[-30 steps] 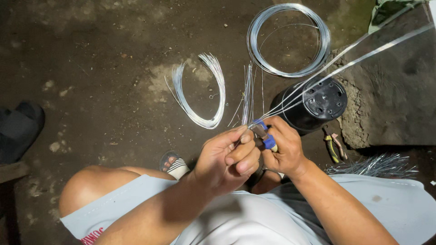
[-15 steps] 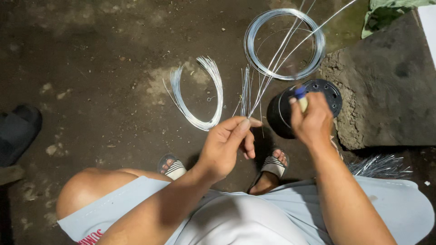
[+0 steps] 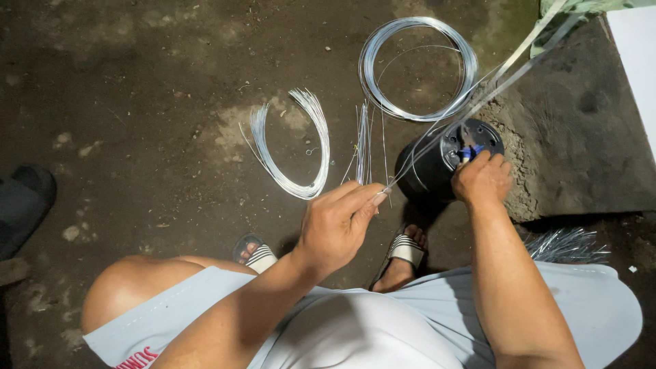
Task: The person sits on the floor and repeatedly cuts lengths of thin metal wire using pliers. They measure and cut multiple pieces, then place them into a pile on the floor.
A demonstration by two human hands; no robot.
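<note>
My left hand (image 3: 338, 222) pinches the near ends of a thin bundle of long silvery wires (image 3: 478, 92) that slants up to the top right corner. My right hand (image 3: 484, 179) rests on top of an upturned black pot (image 3: 434, 167) and holds a small blue-handled tool (image 3: 470, 152) against it. A round coil of wire (image 3: 418, 68) lies on the ground behind the pot. A curved bunch of cut wires (image 3: 294, 147) lies to the left, and a few straight wires (image 3: 363, 140) lie beside it.
I sit low over a dirt floor with both sandalled feet (image 3: 403, 249) under me. A grey concrete slab (image 3: 581, 137) sits at right. More cut wires (image 3: 567, 244) fan out by my right side. A dark shoe (image 3: 24, 205) lies at far left.
My right hand moved away from my left hand, up and right, then came down onto the black pot with the blue tool. My left hand kept its pinch on the wires.
</note>
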